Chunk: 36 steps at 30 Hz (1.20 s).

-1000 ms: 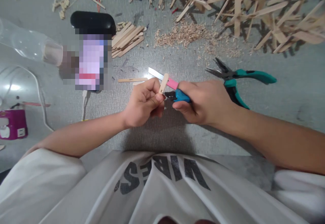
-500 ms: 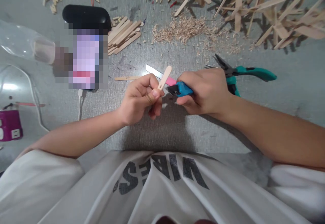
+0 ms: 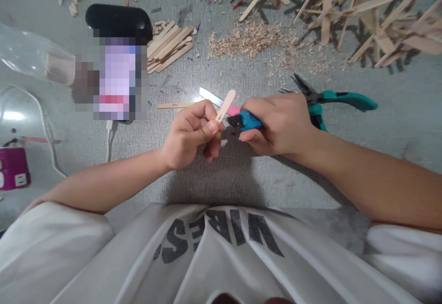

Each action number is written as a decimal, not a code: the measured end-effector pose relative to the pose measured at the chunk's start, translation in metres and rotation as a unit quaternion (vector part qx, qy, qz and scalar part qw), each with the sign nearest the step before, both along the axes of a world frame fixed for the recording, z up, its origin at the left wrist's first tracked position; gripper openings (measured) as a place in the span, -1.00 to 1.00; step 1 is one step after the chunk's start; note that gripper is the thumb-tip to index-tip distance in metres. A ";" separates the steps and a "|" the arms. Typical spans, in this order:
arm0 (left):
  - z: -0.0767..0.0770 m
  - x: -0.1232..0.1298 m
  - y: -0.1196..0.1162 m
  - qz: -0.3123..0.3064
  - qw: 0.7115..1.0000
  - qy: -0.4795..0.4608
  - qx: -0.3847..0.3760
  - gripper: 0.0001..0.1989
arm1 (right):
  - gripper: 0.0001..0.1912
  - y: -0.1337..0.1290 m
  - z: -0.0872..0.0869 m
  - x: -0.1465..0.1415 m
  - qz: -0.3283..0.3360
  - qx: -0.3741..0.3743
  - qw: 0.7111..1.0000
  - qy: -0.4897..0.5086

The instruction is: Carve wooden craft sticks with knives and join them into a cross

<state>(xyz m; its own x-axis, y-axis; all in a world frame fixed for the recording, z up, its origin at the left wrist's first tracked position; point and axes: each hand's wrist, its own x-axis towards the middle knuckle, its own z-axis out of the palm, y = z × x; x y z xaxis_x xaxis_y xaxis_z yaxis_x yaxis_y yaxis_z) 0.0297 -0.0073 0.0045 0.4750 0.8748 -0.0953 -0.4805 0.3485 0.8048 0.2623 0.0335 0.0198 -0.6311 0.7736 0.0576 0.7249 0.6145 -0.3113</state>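
Observation:
My left hand pinches a wooden craft stick between thumb and fingers. The stick slants up to the right, with a small slot near my thumb. My right hand is wrapped round a blue hand tool with a black head, its exact kind hidden by the grip. That head points left, close beside the stick. Behind both hands a pink-handled cutter knife lies on the table. Another craft stick, with a slot in it, lies partly behind my left hand.
Green-handled pliers lie beyond my right wrist. Wood shavings, a stack of craft sticks and a large loose pile spread across the back. At left are a blurred phone, a black case and a clear bottle.
The stick in my left hand has shifted slightly right and its slot has tilted a little. My right hand keeps its hold on the blue tool; the whole view has drifted slightly.

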 end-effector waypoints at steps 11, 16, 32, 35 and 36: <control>0.004 0.000 0.000 0.000 1.000 0.023 -0.009 -0.54 | 0.13 0.000 0.000 0.001 0.000 -0.005 1.000 -0.017; 0.005 -0.001 0.001 -0.001 1.000 0.019 -0.003 -0.56 | 0.12 0.000 0.001 0.002 0.007 -0.004 1.000 -0.011; 0.000 -0.004 -0.003 0.003 0.994 0.054 0.090 -0.56 | 0.04 0.004 0.002 0.005 0.051 -0.052 0.997 0.036; 0.000 -0.007 -0.002 -0.019 0.992 0.072 0.101 -0.56 | 0.01 0.006 0.005 0.006 0.065 -0.085 0.994 0.034; 0.000 -0.008 -0.002 -0.030 0.991 0.075 0.105 -0.56 | 0.00 0.005 0.004 0.006 0.069 -0.091 0.993 0.035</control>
